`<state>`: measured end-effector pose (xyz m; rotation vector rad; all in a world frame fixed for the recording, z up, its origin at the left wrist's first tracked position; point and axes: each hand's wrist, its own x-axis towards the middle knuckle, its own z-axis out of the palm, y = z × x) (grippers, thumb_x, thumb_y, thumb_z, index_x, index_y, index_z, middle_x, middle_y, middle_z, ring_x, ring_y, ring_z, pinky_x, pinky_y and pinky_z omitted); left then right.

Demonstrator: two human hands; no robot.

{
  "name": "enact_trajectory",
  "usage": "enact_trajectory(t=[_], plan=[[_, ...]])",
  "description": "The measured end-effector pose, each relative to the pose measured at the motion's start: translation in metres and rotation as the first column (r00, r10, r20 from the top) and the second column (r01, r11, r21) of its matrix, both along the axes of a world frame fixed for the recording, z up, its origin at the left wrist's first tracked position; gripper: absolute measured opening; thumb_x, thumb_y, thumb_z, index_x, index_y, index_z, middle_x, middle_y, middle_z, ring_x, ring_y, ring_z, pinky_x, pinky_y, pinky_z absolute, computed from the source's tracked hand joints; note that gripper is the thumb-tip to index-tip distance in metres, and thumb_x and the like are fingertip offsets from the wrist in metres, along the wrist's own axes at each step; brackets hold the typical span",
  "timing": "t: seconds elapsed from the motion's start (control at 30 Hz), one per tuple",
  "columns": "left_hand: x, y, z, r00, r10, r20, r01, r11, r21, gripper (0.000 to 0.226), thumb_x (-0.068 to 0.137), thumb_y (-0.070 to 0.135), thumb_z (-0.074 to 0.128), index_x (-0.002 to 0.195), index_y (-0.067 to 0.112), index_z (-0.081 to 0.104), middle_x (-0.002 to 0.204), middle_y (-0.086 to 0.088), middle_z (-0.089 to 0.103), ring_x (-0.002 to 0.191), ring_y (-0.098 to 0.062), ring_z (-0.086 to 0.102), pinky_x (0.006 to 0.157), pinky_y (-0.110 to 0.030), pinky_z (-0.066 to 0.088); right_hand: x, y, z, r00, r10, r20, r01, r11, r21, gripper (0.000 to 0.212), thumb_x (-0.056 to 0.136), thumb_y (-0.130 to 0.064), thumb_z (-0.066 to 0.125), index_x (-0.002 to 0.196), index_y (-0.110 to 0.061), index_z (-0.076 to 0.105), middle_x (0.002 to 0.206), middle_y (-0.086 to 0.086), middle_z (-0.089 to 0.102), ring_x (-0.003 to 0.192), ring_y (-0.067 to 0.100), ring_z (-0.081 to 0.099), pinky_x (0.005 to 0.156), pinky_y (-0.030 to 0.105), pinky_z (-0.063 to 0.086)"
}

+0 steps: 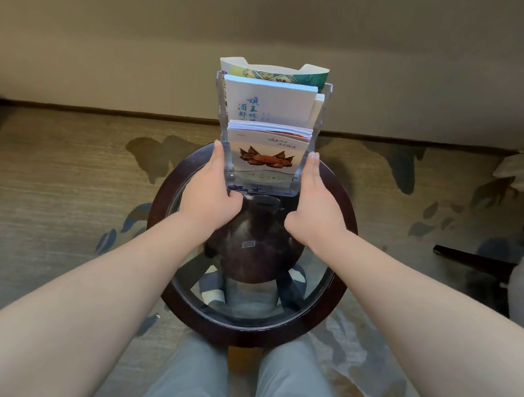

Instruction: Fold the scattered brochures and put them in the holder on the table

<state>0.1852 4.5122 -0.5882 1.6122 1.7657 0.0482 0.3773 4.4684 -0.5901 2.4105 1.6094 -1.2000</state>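
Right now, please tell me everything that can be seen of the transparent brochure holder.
The holder is clear plastic, as it looks, with three stepped pockets. It stands upright at the far side of the round glass-topped table. The front pocket holds a stack of brochures showing a brown ornament, the middle one white brochures with blue characters, the back one a green-printed brochure. The left hand and right hand press its side walls with straight fingers.

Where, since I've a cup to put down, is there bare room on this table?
The near half of the glass top, from the brochure holder to the near wooden rim, is bare. The far edge is crowded: the holder stands there with the left hand and right hand against its sides.
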Motion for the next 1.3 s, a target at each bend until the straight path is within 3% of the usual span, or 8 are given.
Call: enact_trajectory(t=[0.17,0.43,0.57,0.67,0.83,1.07,1.17,1.3], plan=[[-0.008,-0.007,-0.005,1.000,-0.020,-0.020,0.020,1.000,0.013,0.107,0.086,0.018,0.072,0.161,0.037,-0.002,0.125,0.002,0.068,0.093,-0.018,0.070,0.081,-0.041,0.064,-0.003,0.001,0.001,0.999,0.032,-0.009,-0.032,0.999,0.008,0.126,0.084,-0.010,0.073,0.160,-0.032,-0.025,0.149,0.004,0.050,0.085,0.015,0.066,0.057,0.032,0.058],[-0.011,0.000,-0.004,0.994,-0.074,-0.076,0.073,0.997,-0.015,0.107,0.087,0.023,0.073,0.159,0.038,-0.004,0.119,0.006,0.066,0.080,-0.009,0.068,0.066,-0.031,0.064,0.004,0.004,0.006,0.996,0.090,0.004,-0.090,0.996,0.001,0.120,0.085,-0.011,0.077,0.164,-0.028,-0.012,0.173,-0.003,0.010,0.140,0.022,0.049,0.095,0.044,0.061],[-0.014,0.003,-0.002,0.989,-0.125,-0.081,0.121,0.991,-0.056,0.108,0.087,0.023,0.072,0.161,0.033,-0.005,0.154,-0.001,0.049,0.110,-0.021,0.068,0.085,-0.042,0.063,0.005,0.005,0.005,0.992,0.124,0.011,-0.123,0.992,-0.016,0.119,0.086,-0.010,0.075,0.164,-0.025,-0.014,0.174,-0.004,0.001,0.155,0.026,0.026,0.110,0.049,0.050],[-0.019,0.006,0.001,0.975,-0.185,-0.124,0.171,0.979,-0.112,0.105,0.087,0.018,0.069,0.162,0.031,-0.003,0.166,-0.007,0.031,0.145,-0.031,0.043,0.106,-0.051,0.052,0.009,0.006,0.007,0.988,0.151,0.026,-0.151,0.988,-0.032,0.116,0.088,-0.006,0.072,0.164,-0.022,-0.014,0.174,-0.003,-0.009,0.160,0.027,0.002,0.126,0.049,0.020],[-0.018,0.016,0.024,0.948,-0.248,-0.199,0.248,0.968,-0.025,0.090,0.087,0.023,0.067,0.160,0.022,0.015,0.153,-0.010,0.048,0.133,-0.036,0.052,0.110,-0.054,0.046,0.006,0.011,0.024,0.996,0.075,0.044,-0.075,0.997,0.011,0.109,0.093,-0.009,0.069,0.165,-0.020,-0.013,0.174,0.001,-0.003,0.160,0.025,0.001,0.127,0.045,0.008],[-0.007,0.031,0.089,0.913,-0.290,-0.289,0.325,0.942,0.082,0.082,0.101,0.035,0.049,0.163,0.020,-0.002,0.171,-0.008,0.012,0.151,-0.029,0.034,0.123,-0.050,0.023,0.005,0.016,0.085,0.955,0.220,0.199,-0.235,0.970,0.058,0.091,0.099,-0.019,0.058,0.165,-0.015,-0.004,0.174,0.005,-0.003,0.160,0.031,-0.005,0.129,0.048,0.002],[-0.004,0.044,0.149,0.861,-0.337,-0.381,0.420,0.894,0.158,0.062,0.104,0.038,0.040,0.160,0.017,0.022,0.164,-0.009,0.034,0.144,-0.026,0.043,0.121,-0.048,0.025,0.000,0.026,0.140,0.948,0.230,0.219,-0.252,0.964,0.080,0.079,0.100,-0.026,0.048,0.166,-0.012,0.005,0.174,0.005,0.003,0.160,0.031,0.000,0.129,0.050,0.003],[-0.002,0.075,0.254,0.830,-0.259,-0.494,0.463,0.814,0.350,0.044,0.106,0.044,0.033,0.131,0.021,0.061,0.123,-0.009,0.071,0.116,-0.031,0.064,0.110,-0.043,0.036,0.001,0.059,0.236,0.932,0.248,0.266,-0.299,0.939,0.171,0.074,0.103,-0.031,0.042,0.166,-0.013,0.008,0.174,0.007,0.002,0.160,0.031,0.001,0.129,0.050,0.003]])
